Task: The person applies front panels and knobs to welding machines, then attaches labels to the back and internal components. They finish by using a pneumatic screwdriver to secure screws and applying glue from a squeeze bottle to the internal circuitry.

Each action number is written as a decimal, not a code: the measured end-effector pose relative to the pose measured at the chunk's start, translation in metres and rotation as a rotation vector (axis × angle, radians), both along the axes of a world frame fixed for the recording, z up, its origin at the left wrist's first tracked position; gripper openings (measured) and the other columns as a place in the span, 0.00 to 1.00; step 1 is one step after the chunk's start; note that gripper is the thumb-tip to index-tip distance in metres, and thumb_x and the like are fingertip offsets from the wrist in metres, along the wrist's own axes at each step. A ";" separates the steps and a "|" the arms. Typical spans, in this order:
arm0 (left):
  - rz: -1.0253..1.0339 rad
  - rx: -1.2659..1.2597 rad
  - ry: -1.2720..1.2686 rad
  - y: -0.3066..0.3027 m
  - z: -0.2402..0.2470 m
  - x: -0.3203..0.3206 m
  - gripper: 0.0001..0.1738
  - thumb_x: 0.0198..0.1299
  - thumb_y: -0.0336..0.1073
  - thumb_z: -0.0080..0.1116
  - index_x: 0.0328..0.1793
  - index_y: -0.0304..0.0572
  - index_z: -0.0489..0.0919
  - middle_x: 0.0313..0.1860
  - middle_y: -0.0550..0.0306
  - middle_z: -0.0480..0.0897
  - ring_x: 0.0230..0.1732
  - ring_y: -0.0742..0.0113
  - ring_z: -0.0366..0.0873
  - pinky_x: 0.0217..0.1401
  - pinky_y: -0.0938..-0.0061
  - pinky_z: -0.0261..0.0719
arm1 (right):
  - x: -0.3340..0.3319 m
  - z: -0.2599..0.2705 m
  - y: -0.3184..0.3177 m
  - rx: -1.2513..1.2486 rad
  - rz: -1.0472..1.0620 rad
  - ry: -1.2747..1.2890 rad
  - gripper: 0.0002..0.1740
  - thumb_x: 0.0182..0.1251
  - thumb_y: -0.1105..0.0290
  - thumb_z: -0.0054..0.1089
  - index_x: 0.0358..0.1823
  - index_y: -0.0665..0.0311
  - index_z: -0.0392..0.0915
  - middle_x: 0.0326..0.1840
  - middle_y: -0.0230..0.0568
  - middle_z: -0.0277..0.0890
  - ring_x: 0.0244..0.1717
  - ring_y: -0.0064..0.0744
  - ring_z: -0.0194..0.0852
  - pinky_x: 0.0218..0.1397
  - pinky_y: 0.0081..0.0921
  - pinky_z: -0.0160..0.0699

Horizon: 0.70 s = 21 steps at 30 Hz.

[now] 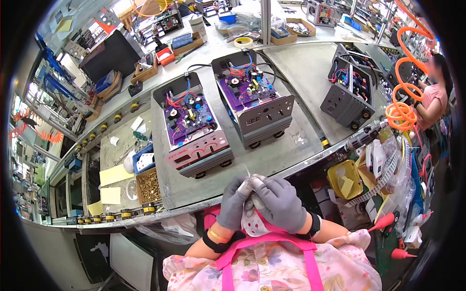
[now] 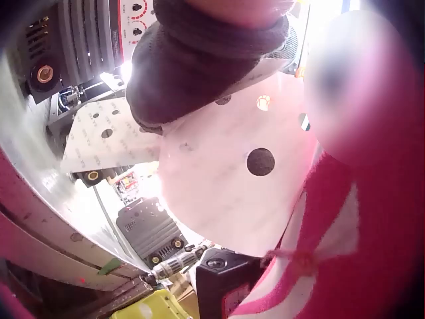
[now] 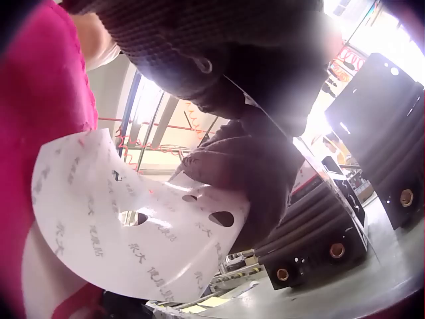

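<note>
Both grey-gloved hands meet at the chest in the head view, the left hand and right hand pinching a white sheet with round holes between thumbs and fingers. In the left wrist view the sheet bends below the left hand. Printed marks cover the sheet's face in the right wrist view, beside the gloved fingers. Beyond the hands stands a device with a red-and-white front panel, its purple circuit board exposed.
A second open device stands right of the first, and another farther right. To the left are a box of brass parts, a blue tray and yellow sheets. A yellow container and orange coiled hose are at right.
</note>
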<state>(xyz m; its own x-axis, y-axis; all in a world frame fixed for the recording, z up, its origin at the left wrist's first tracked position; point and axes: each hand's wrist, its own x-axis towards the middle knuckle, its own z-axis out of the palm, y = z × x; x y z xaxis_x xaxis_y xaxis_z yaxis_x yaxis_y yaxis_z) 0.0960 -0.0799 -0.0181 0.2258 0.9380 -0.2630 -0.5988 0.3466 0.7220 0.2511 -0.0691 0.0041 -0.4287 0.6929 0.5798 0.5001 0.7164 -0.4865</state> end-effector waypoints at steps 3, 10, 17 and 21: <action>-0.034 0.028 -0.045 0.004 -0.003 -0.006 0.11 0.68 0.41 0.52 0.44 0.42 0.74 0.25 0.61 0.74 0.16 0.81 0.64 0.15 0.86 0.64 | -0.001 -0.003 0.001 -0.035 0.034 0.074 0.26 0.57 0.75 0.60 0.59 0.72 0.72 0.51 0.55 0.77 0.44 0.53 0.78 0.46 0.38 0.79; 0.031 0.162 0.032 0.002 -0.004 -0.005 0.09 0.70 0.40 0.48 0.45 0.43 0.73 0.27 0.58 0.77 0.17 0.80 0.65 0.16 0.86 0.63 | 0.004 -0.012 0.004 -0.063 0.098 0.163 0.30 0.54 0.78 0.57 0.62 0.72 0.70 0.54 0.55 0.76 0.46 0.53 0.77 0.48 0.39 0.79; 0.078 0.170 0.239 0.001 -0.007 0.000 0.09 0.70 0.41 0.47 0.43 0.44 0.72 0.23 0.59 0.76 0.16 0.80 0.64 0.15 0.85 0.62 | 0.005 -0.013 0.003 -0.064 0.102 0.128 0.31 0.51 0.79 0.56 0.62 0.71 0.70 0.53 0.52 0.77 0.46 0.52 0.76 0.50 0.39 0.79; 0.006 0.133 0.070 0.006 0.002 -0.007 0.08 0.66 0.38 0.49 0.40 0.42 0.72 0.20 0.63 0.72 0.15 0.80 0.63 0.15 0.85 0.61 | 0.006 -0.015 0.006 -0.062 0.113 0.127 0.30 0.51 0.78 0.58 0.61 0.69 0.72 0.51 0.50 0.77 0.46 0.50 0.76 0.46 0.37 0.80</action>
<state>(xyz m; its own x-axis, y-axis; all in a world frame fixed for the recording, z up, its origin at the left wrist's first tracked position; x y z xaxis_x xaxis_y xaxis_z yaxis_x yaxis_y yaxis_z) 0.0890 -0.0735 -0.0162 0.2054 0.9669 -0.1516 -0.5471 0.2418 0.8014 0.2570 -0.0633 -0.0105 -0.4322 0.6806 0.5916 0.3499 0.7312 -0.5856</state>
